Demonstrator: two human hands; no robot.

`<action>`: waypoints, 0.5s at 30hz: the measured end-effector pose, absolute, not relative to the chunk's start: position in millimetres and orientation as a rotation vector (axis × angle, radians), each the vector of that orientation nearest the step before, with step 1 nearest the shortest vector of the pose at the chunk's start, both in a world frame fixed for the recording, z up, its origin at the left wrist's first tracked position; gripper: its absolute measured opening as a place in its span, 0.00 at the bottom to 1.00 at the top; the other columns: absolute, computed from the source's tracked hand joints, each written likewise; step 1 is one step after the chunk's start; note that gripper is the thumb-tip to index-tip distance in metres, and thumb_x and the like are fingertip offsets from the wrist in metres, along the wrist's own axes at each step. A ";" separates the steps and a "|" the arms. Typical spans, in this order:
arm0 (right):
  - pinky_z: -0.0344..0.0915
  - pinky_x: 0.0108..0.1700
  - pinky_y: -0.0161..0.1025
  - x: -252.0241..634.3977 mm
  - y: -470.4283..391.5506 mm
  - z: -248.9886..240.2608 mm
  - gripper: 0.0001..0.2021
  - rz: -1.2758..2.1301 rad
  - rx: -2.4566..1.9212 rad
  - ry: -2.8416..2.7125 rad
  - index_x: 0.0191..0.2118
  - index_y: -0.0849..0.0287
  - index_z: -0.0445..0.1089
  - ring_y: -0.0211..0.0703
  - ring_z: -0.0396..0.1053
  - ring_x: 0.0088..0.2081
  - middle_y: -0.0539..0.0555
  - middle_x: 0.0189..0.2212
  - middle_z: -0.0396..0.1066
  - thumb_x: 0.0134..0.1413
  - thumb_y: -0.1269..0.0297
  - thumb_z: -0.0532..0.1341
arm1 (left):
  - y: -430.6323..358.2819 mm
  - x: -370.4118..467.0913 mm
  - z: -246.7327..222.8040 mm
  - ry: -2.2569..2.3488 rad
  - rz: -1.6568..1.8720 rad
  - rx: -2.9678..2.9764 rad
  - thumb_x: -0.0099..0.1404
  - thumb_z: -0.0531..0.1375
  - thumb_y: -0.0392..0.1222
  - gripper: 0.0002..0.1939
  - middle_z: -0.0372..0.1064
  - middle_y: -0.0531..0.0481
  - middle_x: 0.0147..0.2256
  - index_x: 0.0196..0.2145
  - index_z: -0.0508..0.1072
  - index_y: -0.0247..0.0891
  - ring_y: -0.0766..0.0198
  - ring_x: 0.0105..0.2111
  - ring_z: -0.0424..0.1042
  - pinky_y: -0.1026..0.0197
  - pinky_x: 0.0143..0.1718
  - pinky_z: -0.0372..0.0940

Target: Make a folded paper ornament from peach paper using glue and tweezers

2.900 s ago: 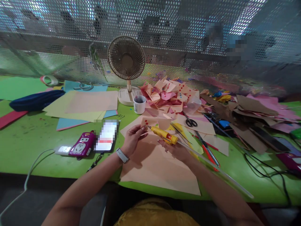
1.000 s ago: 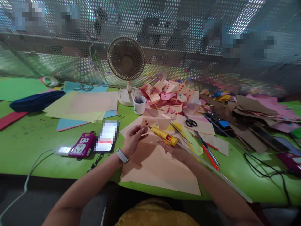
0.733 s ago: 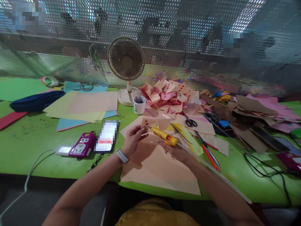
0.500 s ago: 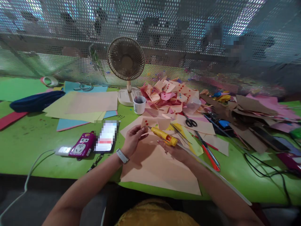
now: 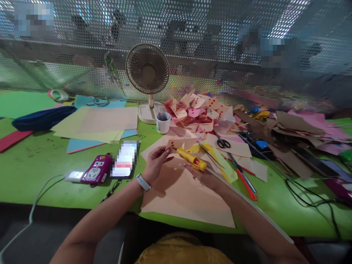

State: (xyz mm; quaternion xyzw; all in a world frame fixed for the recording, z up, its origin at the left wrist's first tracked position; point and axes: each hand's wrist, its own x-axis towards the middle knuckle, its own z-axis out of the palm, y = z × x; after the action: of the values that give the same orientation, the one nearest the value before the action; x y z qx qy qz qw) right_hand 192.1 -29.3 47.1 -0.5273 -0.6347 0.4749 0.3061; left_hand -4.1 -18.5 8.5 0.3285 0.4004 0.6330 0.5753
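My right hand [image 5: 198,173] is wrapped round a yellow glue gun [image 5: 191,159], whose nozzle points left. A long pale glue stick [image 5: 247,200] trails from its back end along my forearm. Pinched in my left hand [image 5: 158,158] is a small peach paper piece [image 5: 178,143] with red marks on it. The nozzle tip is close to my left fingertips, at the paper; whether it touches is too small to tell. Under both hands lies a large peach sheet [image 5: 187,198].
A fan [image 5: 147,69] and a white cup [image 5: 163,123] stand behind. Folded paper pieces [image 5: 195,110] are heaped at the back. Scissors [image 5: 223,143] and a red-orange cutter [image 5: 247,185] lie right. A phone [image 5: 125,159] and purple power strip [image 5: 96,169] lie left.
The small paper piece in my left hand has tilted slightly, and its red marks have shifted a little. Both hands have hardly moved.
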 end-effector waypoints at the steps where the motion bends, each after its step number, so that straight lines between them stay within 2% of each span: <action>1: 0.52 0.15 0.32 192.3 -29.3 46.6 0.13 1.257 -1.386 -1.681 0.29 0.58 0.66 0.32 0.55 0.16 0.45 0.16 0.58 0.48 0.54 0.66 | -18.4 -3.9 8.1 0.943 1.488 0.782 0.52 0.71 0.47 0.13 0.77 0.50 0.39 0.35 0.80 0.41 0.63 0.39 0.75 0.59 0.41 0.74; 6: 0.51 0.16 0.32 194.5 -28.5 43.8 0.12 1.268 -1.342 -1.704 0.30 0.58 0.65 0.31 0.53 0.17 0.44 0.17 0.57 0.49 0.55 0.65 | -17.9 -3.0 6.8 0.963 1.527 0.854 0.52 0.71 0.48 0.14 0.77 0.50 0.38 0.36 0.80 0.40 0.64 0.37 0.75 0.58 0.41 0.75; 15: 0.57 0.25 0.34 201.0 -27.4 50.3 0.10 1.124 -1.219 -1.894 0.31 0.58 0.67 0.35 0.59 0.24 0.48 0.22 0.61 0.54 0.56 0.62 | -14.4 -5.9 0.0 1.051 1.604 1.166 0.57 0.67 0.49 0.13 0.76 0.48 0.38 0.38 0.80 0.40 0.62 0.36 0.76 0.58 0.39 0.74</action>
State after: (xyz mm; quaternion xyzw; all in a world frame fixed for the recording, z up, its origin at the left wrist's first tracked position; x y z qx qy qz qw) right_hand 201.0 -27.4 50.3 -0.4607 -0.7161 0.4249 0.3073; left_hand -5.9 -14.4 0.0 0.4680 0.4220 0.6439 0.4340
